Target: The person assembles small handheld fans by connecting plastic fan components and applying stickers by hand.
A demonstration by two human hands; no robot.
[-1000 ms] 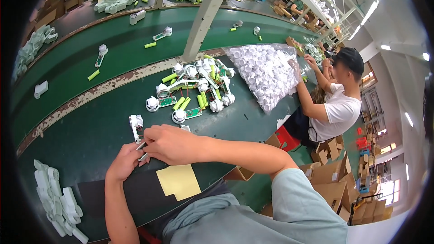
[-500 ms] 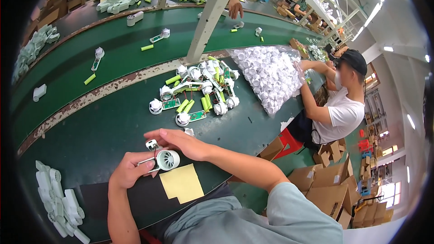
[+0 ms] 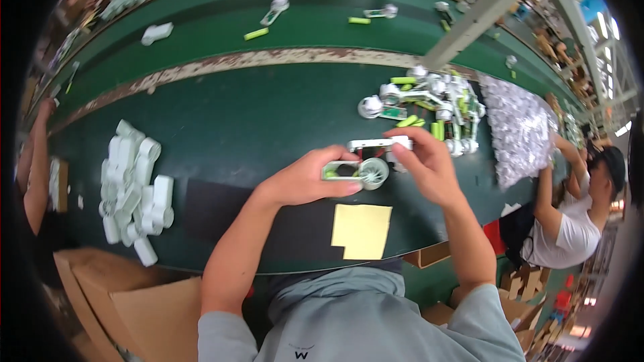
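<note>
My left hand (image 3: 302,175) grips a pale green fan housing (image 3: 374,173) whose round end has a ring of vanes. Its handle part lies open, with a dark and a yellow-green piece inside. Above it, the fingers and thumb of my right hand (image 3: 429,164) pinch a white elongated fan part (image 3: 369,143). Dark and red wires show between the two parts. Both hands are above the table, just beyond a yellow paper sheet (image 3: 362,229). Behind my right hand lies a pile of fan assemblies (image 3: 443,107) with green circuit boards and yellow-green battery cells.
At left is a heap of pale green housings (image 3: 124,188) beside a black mat (image 3: 288,234). A clear bag of small white parts (image 3: 520,131) sits at right, by a co-worker (image 3: 570,218). Beyond a worn ledge (image 3: 255,59) runs a green belt (image 3: 208,33) carrying spaced-out parts. A metal post (image 3: 483,17) rises there.
The view has swung left, bringing the whole housing heap into sight. My right hand, earlier stretched out beside the housing, now pinches the white part above it. My left hand still holds the housing.
</note>
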